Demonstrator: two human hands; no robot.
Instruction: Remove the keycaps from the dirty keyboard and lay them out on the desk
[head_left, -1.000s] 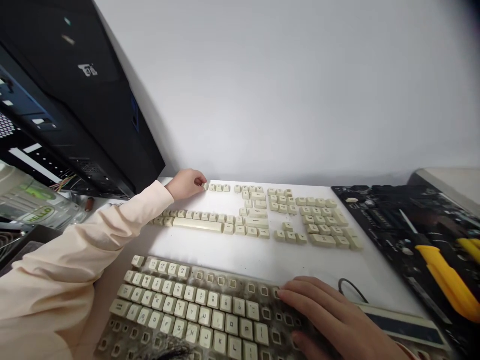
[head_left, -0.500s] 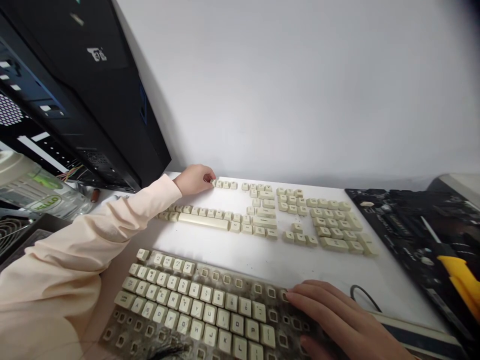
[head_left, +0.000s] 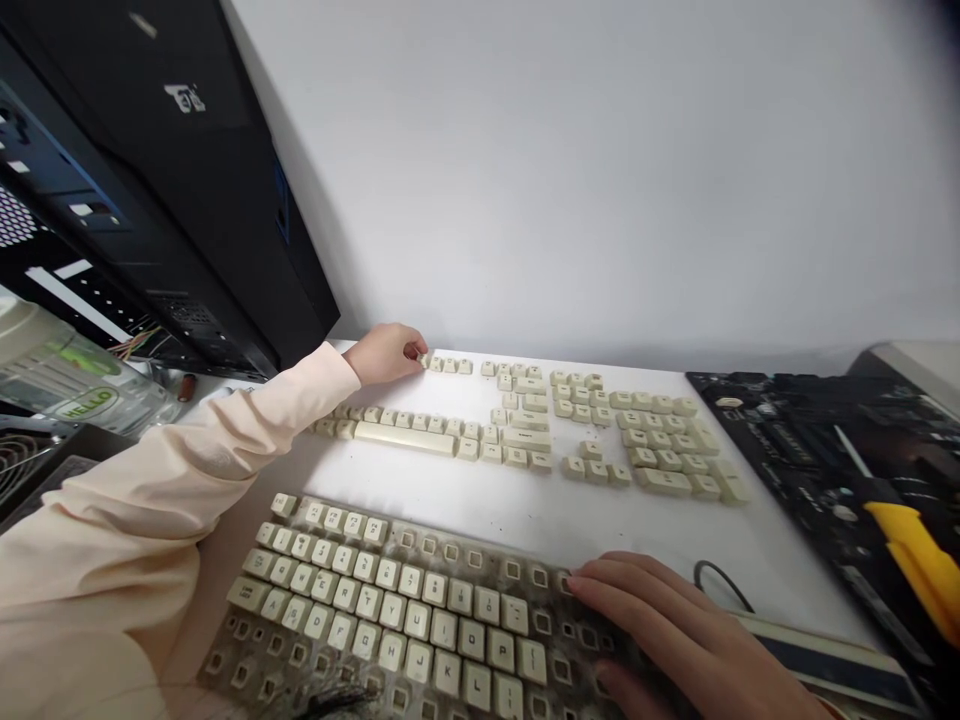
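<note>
My left hand (head_left: 386, 355) reaches to the far side of the white desk (head_left: 525, 510), pinching a small cream keycap (head_left: 424, 360) at the left end of the back row. Many loose keycaps (head_left: 525, 420) lie in rows there, including a long space bar (head_left: 405, 438). My right hand (head_left: 675, 630) rests on the right part of a grimy keyboard (head_left: 390, 610), near the front edge. Beneath its fingers are bare, dirty key sockets, while cream keycaps remain on the left part. The hand holds nothing visible.
A black PC tower (head_left: 150, 180) stands at the left, with a clear bottle labelled HELLO (head_left: 86, 400) beside it. A black circuit board (head_left: 810, 450) with yellow pry tools (head_left: 911, 560) lies at the right. A black cable loop (head_left: 720, 580) sits behind my right hand.
My left hand has stayed at the left end of the back row with the keycap. The whole view has shifted slightly as my head moved. My right hand remains on the keyboard.
</note>
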